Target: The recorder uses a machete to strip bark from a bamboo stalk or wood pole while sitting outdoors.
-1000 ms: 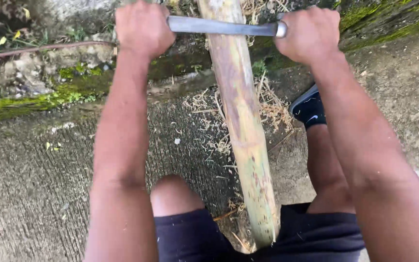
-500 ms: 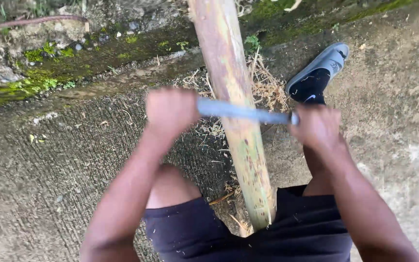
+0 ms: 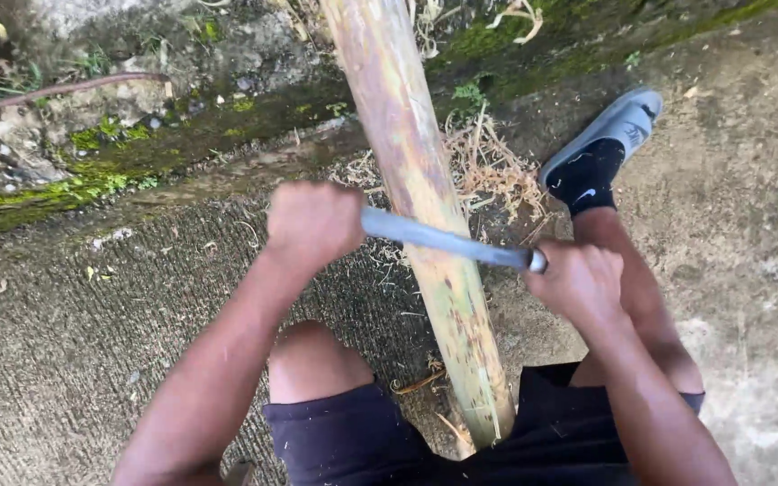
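Both fists are shut tight on a metal blade [image 3: 443, 240] — left hand [image 3: 314, 225] mid-frame, right hand [image 3: 578, 279] lower right. The blade lies across the bamboo pole [image 3: 425, 207], scraping its skin — the next pull needs steady, even pressure.

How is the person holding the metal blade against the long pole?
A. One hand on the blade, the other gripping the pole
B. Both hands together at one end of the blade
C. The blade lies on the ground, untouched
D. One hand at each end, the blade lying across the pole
D: the left hand and the right hand each grip one end of the metal blade, which lies across the pole between them.
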